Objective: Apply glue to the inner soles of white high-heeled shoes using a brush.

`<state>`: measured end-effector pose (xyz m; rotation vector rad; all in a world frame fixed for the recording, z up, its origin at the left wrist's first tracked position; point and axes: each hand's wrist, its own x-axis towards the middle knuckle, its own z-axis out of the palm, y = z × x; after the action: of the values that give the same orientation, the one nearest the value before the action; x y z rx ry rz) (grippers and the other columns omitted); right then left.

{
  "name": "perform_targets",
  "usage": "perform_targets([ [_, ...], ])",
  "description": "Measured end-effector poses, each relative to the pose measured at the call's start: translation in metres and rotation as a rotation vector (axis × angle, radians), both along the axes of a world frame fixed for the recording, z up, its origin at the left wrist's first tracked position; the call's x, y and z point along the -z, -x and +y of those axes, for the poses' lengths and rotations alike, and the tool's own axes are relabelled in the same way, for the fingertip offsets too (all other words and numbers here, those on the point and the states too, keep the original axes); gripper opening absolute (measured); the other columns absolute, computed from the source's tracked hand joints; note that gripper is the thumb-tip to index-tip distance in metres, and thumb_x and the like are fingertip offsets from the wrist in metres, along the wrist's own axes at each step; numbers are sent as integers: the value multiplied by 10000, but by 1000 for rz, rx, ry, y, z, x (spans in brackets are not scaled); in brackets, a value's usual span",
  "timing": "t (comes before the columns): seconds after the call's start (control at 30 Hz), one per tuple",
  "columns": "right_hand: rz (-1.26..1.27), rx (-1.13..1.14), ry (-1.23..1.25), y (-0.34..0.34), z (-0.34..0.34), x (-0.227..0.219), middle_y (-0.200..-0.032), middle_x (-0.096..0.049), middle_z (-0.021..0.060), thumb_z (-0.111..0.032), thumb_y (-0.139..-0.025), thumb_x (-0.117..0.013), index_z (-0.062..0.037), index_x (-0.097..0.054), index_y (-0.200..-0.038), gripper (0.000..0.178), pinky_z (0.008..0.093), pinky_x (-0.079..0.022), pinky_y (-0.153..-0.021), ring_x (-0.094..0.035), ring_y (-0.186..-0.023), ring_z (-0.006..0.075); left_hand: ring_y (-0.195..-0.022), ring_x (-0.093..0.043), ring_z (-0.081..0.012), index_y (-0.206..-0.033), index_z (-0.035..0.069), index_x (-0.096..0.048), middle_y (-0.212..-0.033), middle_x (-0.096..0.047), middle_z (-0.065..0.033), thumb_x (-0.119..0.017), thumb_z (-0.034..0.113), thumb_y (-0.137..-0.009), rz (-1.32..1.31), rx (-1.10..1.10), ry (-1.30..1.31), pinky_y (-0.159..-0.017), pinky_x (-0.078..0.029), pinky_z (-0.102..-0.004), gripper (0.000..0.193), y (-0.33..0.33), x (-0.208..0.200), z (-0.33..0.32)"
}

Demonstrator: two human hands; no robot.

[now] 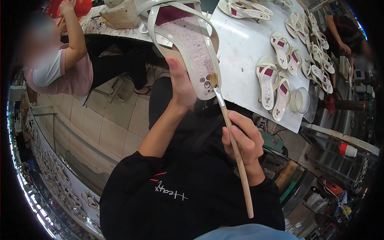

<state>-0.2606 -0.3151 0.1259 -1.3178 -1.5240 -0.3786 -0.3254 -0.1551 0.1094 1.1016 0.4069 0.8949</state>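
My left hand (182, 82) is closed around the side of a white strappy sandal (196, 50), its thumb on the near edge and its other fingers hidden behind the sole. The sandal is held up with its pale, speckled insole facing me and its heel end toward me. Several dark round spots lie on that end, and a purple patch shows under the straps. My right hand (245, 138) grips the wooden handle of a brush (236, 156). The brush's tan bristles touch the insole's right edge beside the dark spots.
A white table (240, 56) stretches ahead and right, bearing several white sandals (266, 82) and a clear round container (300, 100). A person in a pink top (68, 68) sits at left; another person (344, 32) is far right. Metal racks (336, 144) stand at right.
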Motion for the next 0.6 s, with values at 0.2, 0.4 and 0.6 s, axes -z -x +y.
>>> perform_targets([
  [0.2, 16, -5, 7, 0, 0, 1, -872, -616, 253, 34, -749, -695, 79, -493, -903, 258, 360, -595, -598, -664, -719, 353, -843, -615, -194, -1213, -4, -420, -958, -607, -139, -171, 768, -837, -73, -21, -13, -734, -510, -313, 894, -2, 4, 2],
  [0.4, 45, -12, 39, 1, 1, -1, -859, -615, 244, 28, -747, -697, 76, -490, -890, 257, 354, -584, -569, -659, -683, 341, -944, -587, -224, -1257, -10, -428, -1051, -596, -161, -51, 807, -795, -7, -14, -4, -826, -480, -337, 1012, 0, 14, 5],
  [0.6, 82, 8, 57, 3, 1, -1, -828, -617, 222, 18, -759, -688, 62, -480, -887, 248, 335, -566, -536, -650, -644, 315, -941, -587, -225, -1267, 7, -423, -1048, -597, -158, -50, 802, -799, 16, -43, -18, -819, -476, -336, 995, -2, 15, 3],
])
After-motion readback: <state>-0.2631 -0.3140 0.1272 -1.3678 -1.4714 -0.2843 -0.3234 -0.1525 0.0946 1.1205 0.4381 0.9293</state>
